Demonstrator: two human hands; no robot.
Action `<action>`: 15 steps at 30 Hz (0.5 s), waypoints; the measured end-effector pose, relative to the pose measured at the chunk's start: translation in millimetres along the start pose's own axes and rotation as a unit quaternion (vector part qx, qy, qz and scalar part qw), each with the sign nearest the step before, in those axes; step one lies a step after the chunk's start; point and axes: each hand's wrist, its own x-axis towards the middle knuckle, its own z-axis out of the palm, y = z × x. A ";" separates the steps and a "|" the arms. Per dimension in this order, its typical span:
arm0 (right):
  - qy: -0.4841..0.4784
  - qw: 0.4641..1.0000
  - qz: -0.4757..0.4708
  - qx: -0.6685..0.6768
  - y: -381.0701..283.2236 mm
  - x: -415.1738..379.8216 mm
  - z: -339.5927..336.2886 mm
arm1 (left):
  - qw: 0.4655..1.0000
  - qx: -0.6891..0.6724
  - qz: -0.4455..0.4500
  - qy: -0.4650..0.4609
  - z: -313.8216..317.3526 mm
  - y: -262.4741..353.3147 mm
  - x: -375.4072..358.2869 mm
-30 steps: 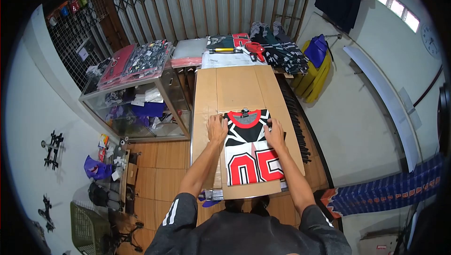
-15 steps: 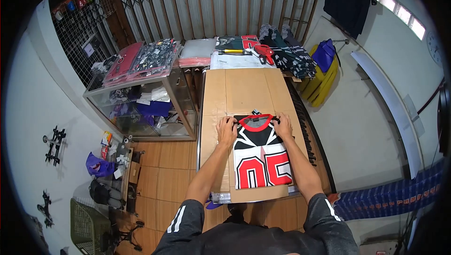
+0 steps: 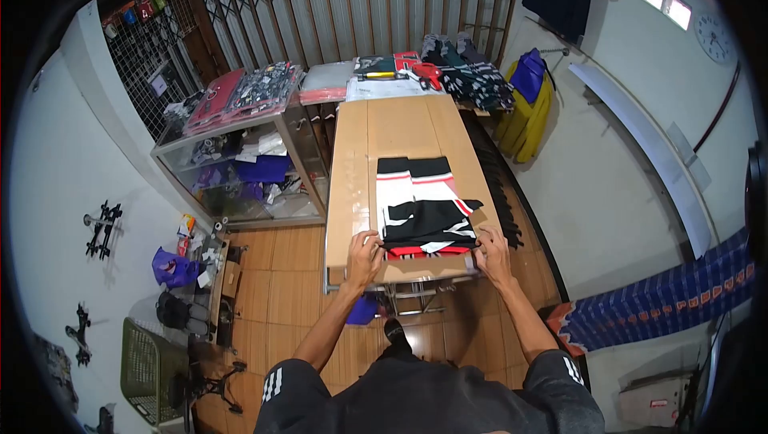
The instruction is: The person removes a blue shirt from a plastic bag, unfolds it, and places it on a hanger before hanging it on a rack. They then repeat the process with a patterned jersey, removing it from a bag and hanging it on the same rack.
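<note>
A black, white and red jersey [image 3: 432, 222] lies partly folded over on the cardboard-topped table [image 3: 400, 126]. Its black and white part stretches away from me, and a strip of red shows along the near edge. My left hand [image 3: 366, 256] pinches the jersey's near left corner. At the near right corner, my right hand [image 3: 493, 253] grips the fabric between thumb and fingers. Both hands are close to the table's front edge.
Beyond the cardboard are a red tape dispenser [image 3: 428, 75], folded dark clothes [image 3: 472, 78] and grey packs [image 3: 326, 84]. A glass cabinet [image 3: 240, 166] with bagged garments stands left. A blue patterned cloth [image 3: 664, 298] hangs at right.
Both hands have moved down toward the table's front edge with the jersey. Its red number is no longer in view, and black and white fabric now extends beyond the hands. The view has shifted.
</note>
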 end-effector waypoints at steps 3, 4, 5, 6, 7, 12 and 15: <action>0.004 1.000 -0.019 -0.014 -15.9 -69.2 -25.7 | 0.999 0.032 -0.003 -0.011 -16.8 48.3 -64.5; 0.007 1.000 -0.023 -0.017 -20.2 -90.7 -32.7 | 0.999 0.042 -0.008 -0.013 -17.6 60.4 -89.5; 0.018 0.999 -0.032 -0.010 -21.5 -113.0 -36.0 | 0.999 0.045 -0.008 -0.012 -16.9 73.6 -114.4; 0.007 1.000 -0.011 -0.012 -25.3 -137.9 -40.0 | 0.999 0.047 -0.009 -0.012 -18.3 90.4 -138.2; -0.005 1.000 0.010 -0.013 -29.6 -163.2 -44.1 | 0.999 0.050 -0.010 -0.012 -19.1 105.3 -162.6; -0.040 0.996 0.069 0.030 -60.3 -266.2 -78.5 | 0.996 0.047 -0.064 -0.037 -22.3 161.5 -265.1; -0.031 0.993 0.090 0.070 -77.0 -288.7 -110.3 | 0.997 0.034 -0.064 -0.027 -36.8 190.5 -287.8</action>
